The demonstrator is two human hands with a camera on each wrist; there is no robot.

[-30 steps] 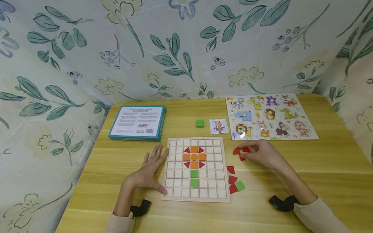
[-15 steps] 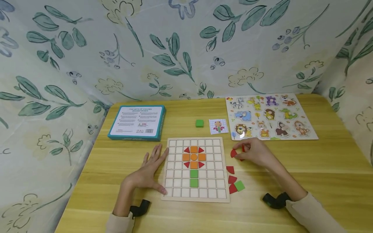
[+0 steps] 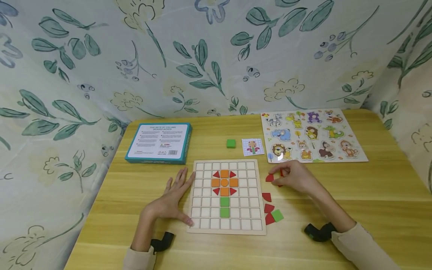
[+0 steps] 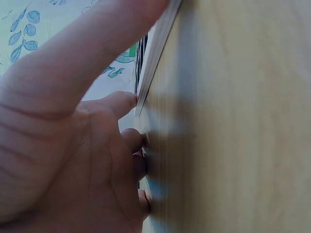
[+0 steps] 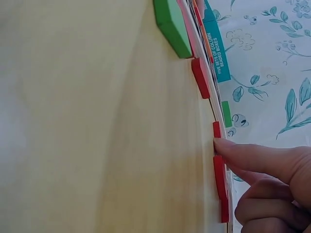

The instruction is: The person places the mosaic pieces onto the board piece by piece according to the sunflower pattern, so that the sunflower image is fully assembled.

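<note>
My left hand (image 3: 172, 202) lies spread along the left edge of the wooden grid board (image 3: 246, 213), its thumb at the near left corner. On the board, orange squares around an orange disc (image 3: 224, 182), red triangles (image 3: 233, 174) and two green squares (image 3: 224, 212) form a flower shape. To the right of the board, my right hand (image 3: 297, 177) pinches a red quarter-circle piece (image 3: 269, 178) between thumb and index finger, low over the table. Other red pieces (image 5: 220, 177) lie by that thumb in the right wrist view, partly hidden by the hand in the head view.
More red pieces (image 3: 266, 197) and a green square (image 3: 278, 215) lie along the board's right side. Behind the board are a green block (image 3: 231, 143) and a pattern card (image 3: 252, 147). A teal box (image 3: 158, 142) stands back left, an animal puzzle (image 3: 317, 137) back right.
My right hand has shifted slightly left, drawing the red quarter-circle piece away from the other red pieces and turning it. My left hand has stayed in place.
</note>
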